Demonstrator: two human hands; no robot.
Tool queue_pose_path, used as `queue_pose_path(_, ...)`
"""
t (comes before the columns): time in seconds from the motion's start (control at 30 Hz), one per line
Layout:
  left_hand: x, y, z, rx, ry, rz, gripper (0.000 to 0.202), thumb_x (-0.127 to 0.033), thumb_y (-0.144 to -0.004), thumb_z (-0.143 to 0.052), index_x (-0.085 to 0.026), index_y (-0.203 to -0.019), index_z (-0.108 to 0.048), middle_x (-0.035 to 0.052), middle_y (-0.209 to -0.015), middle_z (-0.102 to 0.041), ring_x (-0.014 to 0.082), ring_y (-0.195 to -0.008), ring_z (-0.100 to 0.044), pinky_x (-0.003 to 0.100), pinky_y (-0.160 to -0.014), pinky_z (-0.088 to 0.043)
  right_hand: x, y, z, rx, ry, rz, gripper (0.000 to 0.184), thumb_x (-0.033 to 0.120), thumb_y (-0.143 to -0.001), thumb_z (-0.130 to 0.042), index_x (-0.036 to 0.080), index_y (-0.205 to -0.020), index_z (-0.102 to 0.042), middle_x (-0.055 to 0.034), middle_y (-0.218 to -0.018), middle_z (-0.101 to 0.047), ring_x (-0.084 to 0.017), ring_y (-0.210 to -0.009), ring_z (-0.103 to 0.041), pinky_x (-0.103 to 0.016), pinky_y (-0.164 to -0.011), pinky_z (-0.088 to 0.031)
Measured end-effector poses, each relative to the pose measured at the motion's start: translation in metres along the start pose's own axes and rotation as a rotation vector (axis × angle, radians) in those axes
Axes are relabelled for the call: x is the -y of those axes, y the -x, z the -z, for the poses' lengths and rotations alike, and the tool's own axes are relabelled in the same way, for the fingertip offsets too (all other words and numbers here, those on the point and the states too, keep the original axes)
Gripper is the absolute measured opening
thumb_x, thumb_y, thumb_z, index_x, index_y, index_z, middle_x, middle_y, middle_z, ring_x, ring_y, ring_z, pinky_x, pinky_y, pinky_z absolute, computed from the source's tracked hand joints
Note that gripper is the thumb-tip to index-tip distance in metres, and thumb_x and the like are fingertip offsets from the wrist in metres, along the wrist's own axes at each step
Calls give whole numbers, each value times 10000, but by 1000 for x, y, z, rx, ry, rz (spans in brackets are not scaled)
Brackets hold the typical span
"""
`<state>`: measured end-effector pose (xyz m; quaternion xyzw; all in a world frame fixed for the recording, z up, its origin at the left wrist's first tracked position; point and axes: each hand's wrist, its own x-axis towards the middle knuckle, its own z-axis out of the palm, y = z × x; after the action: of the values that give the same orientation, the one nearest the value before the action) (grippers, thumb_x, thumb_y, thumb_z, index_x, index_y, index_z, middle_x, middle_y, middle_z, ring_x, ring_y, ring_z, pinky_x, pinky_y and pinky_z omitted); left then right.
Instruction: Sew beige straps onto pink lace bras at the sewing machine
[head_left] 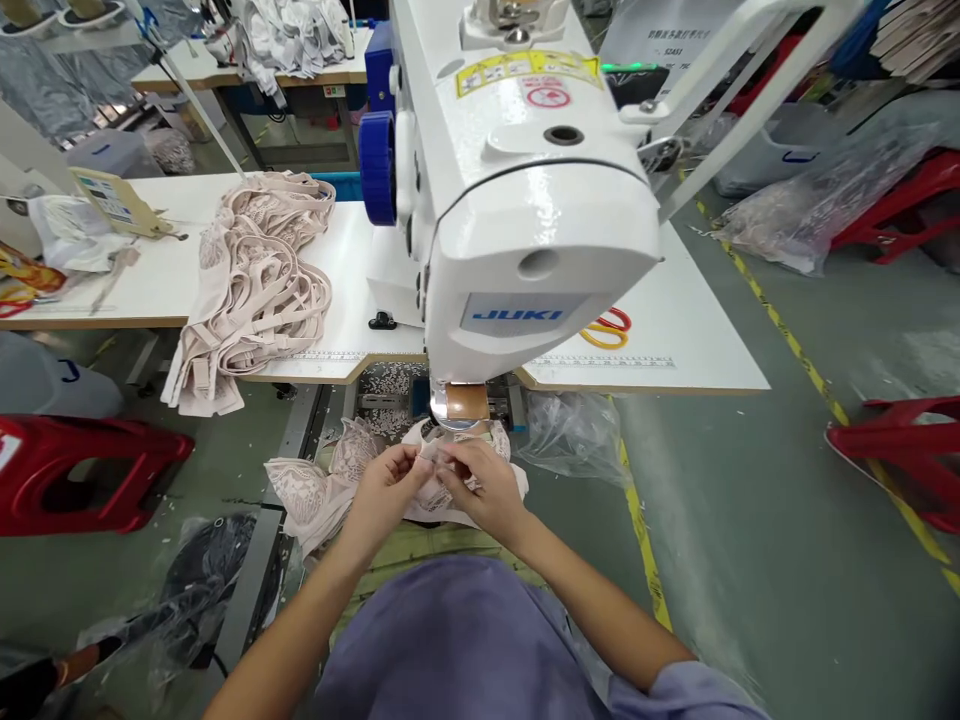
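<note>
Just in front of the needle area of a white sewing machine (544, 230), both of my hands pinch a beige lace bra (442, 500). My left hand (390, 485) has thumb and forefinger closed on a small edge or strap end of it. Close beside, my right hand (484, 485) grips the same spot with its fingertips. The exact piece between the fingers is too small to make out. More of the lace cups (319, 490) hang to the left, over my lap.
A pile of beige straps and bras (259, 270) lies on the white table left of the machine and overhangs its edge. Scissors with red and yellow handles (607, 330) rest on the right side. Red stools (82, 475) stand on the floor. A plastic bag (577, 435) hangs below the table.
</note>
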<state>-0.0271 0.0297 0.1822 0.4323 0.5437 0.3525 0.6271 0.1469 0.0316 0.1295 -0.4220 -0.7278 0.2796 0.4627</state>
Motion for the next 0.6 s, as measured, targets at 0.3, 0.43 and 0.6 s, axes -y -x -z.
queue_pose_path(0.3, -14, 8, -5, 53, 103, 138, 333, -491, -858, -635, -170, -935, -677, 1, -770, -604, 110, -663, -508, 205, -587, -413, 13, -16, 9, 5, 38, -4, 172, 241, -934, -585, 220, -1070, -689, -69, -929, -703, -170, -827, -664, -284, -697, -552)
queue_pose_path(0.43, -9, -3, -8, -8, -166, 34, 406, -541, -891, -529, -169, -756, -618, -17, -673, -536, 120, -622, -453, 220, -559, -363, 4, -7, 6, 7, 130, 161, 162, 197, -932, -561, 233, -991, -708, -57, -925, -731, -171, -864, -680, -293, -764, -557)
queue_pose_path(0.6, 12, -22, 3, -56, -588, -121, 402, -555, -862, -505, -189, -755, -634, 1, -645, -594, 171, -619, -522, 259, -580, -379, -52, -31, 61, 213, 452, 78, 231, 236, -947, -504, 253, -1077, -694, -33, -1028, -726, -149, -971, -663, -255, -842, -535)
